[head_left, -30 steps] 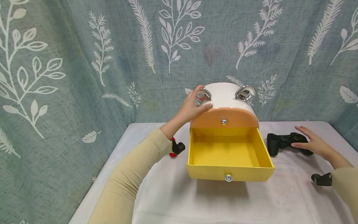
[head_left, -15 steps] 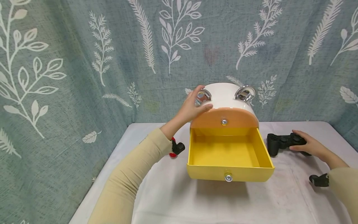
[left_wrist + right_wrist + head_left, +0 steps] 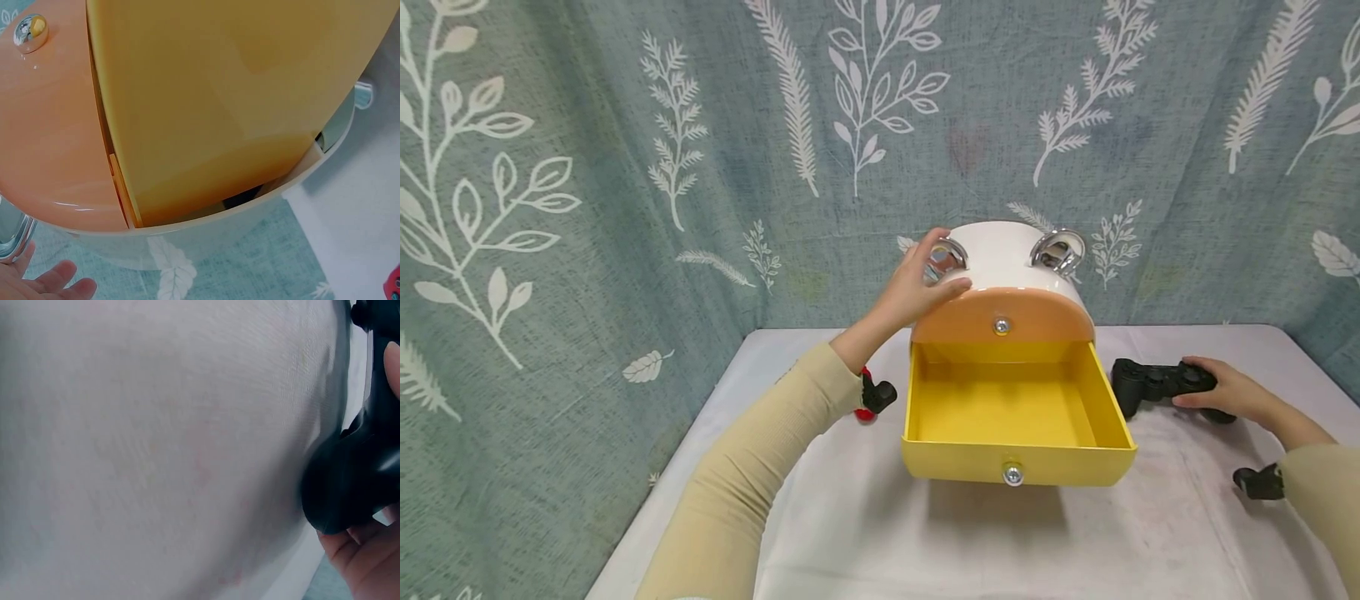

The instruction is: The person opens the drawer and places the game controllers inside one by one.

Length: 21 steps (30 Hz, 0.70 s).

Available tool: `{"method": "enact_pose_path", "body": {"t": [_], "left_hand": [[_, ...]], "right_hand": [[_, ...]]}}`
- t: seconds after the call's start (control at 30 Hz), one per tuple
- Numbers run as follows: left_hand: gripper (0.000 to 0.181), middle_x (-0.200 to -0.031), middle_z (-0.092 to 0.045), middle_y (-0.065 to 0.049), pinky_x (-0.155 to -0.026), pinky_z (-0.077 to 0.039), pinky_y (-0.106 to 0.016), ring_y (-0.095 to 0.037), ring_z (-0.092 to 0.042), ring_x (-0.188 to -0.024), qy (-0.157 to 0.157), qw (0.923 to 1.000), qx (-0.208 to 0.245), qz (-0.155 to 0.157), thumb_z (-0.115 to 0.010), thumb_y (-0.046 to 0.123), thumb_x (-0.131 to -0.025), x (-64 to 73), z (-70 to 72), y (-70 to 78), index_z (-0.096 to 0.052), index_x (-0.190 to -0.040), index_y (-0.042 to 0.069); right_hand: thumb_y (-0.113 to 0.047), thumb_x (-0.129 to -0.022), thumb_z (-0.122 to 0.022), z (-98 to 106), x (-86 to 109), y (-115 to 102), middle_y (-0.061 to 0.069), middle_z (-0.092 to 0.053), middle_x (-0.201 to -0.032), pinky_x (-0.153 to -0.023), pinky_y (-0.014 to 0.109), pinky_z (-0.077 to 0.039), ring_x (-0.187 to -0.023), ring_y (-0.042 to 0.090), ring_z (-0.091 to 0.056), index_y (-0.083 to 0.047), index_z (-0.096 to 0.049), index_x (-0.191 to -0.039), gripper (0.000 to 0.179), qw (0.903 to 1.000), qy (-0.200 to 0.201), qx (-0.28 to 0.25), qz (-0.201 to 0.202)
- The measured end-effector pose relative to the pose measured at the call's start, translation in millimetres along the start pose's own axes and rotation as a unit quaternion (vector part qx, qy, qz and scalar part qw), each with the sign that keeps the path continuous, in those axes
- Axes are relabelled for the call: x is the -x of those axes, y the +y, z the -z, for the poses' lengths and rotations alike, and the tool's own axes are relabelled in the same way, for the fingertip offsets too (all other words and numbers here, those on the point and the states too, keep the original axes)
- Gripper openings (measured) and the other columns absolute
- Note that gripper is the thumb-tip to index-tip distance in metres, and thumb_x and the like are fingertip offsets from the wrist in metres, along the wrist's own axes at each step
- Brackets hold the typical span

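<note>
A white bread-bin-shaped box (image 3: 997, 250) with two chrome rings (image 3: 1058, 252) stands on the table. Below its orange upper front (image 3: 970, 315), the yellow drawer (image 3: 1019, 467) is pulled out, and nothing lies inside. My left hand (image 3: 912, 287) rests at the box's upper left, straight thumb on top, fingers beside the left ring. Several of its fingers (image 3: 57, 275) show loosely extended in the left wrist view. To the drawer's right my right hand (image 3: 1236, 392) grips a black game controller (image 3: 1157, 381) by its right part. The right wrist view shows the controller's rounded grip (image 3: 340, 487) between thumb and fingers.
A red object (image 3: 865, 414), mostly hidden behind the left wrist's black camera mount (image 3: 878, 395), lies left of the box. White cloth (image 3: 820, 517) covers the table. A green leaf-patterned curtain (image 3: 715, 150) hangs behind and at the left.
My right hand has come down onto the controller and taken hold of it. The controller has shifted slightly left. My left hand, the box and the drawer stay put.
</note>
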State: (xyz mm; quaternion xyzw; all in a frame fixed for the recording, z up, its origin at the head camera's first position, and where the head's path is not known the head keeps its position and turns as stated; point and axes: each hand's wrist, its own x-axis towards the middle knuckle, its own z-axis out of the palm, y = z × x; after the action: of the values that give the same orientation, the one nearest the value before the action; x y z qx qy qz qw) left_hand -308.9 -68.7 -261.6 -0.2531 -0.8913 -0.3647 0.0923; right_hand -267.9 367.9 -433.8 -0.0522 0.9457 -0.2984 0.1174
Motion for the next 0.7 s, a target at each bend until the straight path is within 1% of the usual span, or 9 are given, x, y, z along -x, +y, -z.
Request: {"method": "enact_pose_path", "body": {"t": [0.07,0.17,0.3,0.43,0.6,0.7], "left_hand": [[0.073,-0.114,-0.035,-0.001,-0.075,-0.040,-0.037,-0.011,-0.044,-0.088,0.000,1.0000,-0.002,0.000,-0.057,0.053,-0.067,-0.3,-0.1,0.0,-0.022,-0.128,0.032],[0.072,-0.114,-0.035,-0.001,-0.075,-0.039,-0.037,-0.011,-0.044,-0.088,0.001,1.0000,0.000,0.000,-0.057,0.052,-0.067,-0.6,-0.2,0.4,-0.022,-0.127,0.034],[0.072,-0.115,-0.035,-0.001,-0.076,-0.039,-0.037,-0.012,-0.044,-0.089,-0.001,1.0000,0.001,0.003,-0.057,0.053,-0.066,-0.6,-0.3,0.8,-0.021,-0.126,0.036],[0.073,-0.116,-0.035,-0.001,-0.076,-0.039,-0.038,-0.012,-0.044,-0.089,-0.002,1.0000,0.000,0.004,-0.057,0.054,-0.066,-0.7,-0.6,0.5,-0.021,-0.127,0.035],[0.073,-0.115,-0.035,-0.001,-0.076,-0.039,-0.038,-0.013,-0.044,-0.089,-0.002,1.0000,0.002,0.005,-0.057,0.054,-0.066,-0.8,-0.8,0.1,-0.021,-0.127,0.034],[0.073,-0.114,-0.035,-0.001,-0.076,-0.039,-0.038,-0.014,-0.045,-0.090,-0.002,1.0000,0.006,0.005,-0.057,0.053,-0.067,-0.7,-0.7,0.0,-0.022,-0.127,0.034]], "right_hand": [[-0.043,-0.073,-0.057,-2.3,0.2,-0.6,0.039,-0.012,-0.121,-0.074,0.062,-0.024,-0.105,0.052,-0.018,0.008,-0.009,-0.128,0.089,1.0000,-0.002,-0.001,-0.009],[-0.043,-0.074,-0.055,-5.5,1.3,-3.0,0.040,-0.013,-0.120,-0.073,0.062,-0.026,-0.103,0.052,-0.021,0.007,-0.008,-0.128,0.087,0.9999,-0.008,0.006,-0.012],[-0.042,-0.075,-0.055,-7.0,3.6,-6.5,0.040,-0.017,-0.118,-0.071,0.062,-0.028,-0.101,0.052,-0.024,0.007,-0.012,-0.128,0.084,0.9995,-0.015,0.027,0.004],[-0.042,-0.074,-0.056,-7.6,5.4,-7.5,0.038,-0.024,-0.116,-0.068,0.057,-0.033,-0.099,0.049,-0.031,0.007,-0.020,-0.126,0.080,0.9990,-0.022,0.035,0.014],[-0.045,-0.068,-0.061,-10.3,8.0,-7.1,0.037,-0.030,-0.113,-0.066,0.053,-0.037,-0.095,0.046,-0.037,0.008,-0.025,-0.122,0.084,0.9985,-0.023,0.049,0.007],[-0.048,-0.064,-0.063,-12.9,10.2,-6.2,0.036,-0.032,-0.112,-0.066,0.051,-0.038,-0.094,0.046,-0.038,0.008,-0.028,-0.120,0.087,0.9981,-0.013,0.060,0.002]]}}
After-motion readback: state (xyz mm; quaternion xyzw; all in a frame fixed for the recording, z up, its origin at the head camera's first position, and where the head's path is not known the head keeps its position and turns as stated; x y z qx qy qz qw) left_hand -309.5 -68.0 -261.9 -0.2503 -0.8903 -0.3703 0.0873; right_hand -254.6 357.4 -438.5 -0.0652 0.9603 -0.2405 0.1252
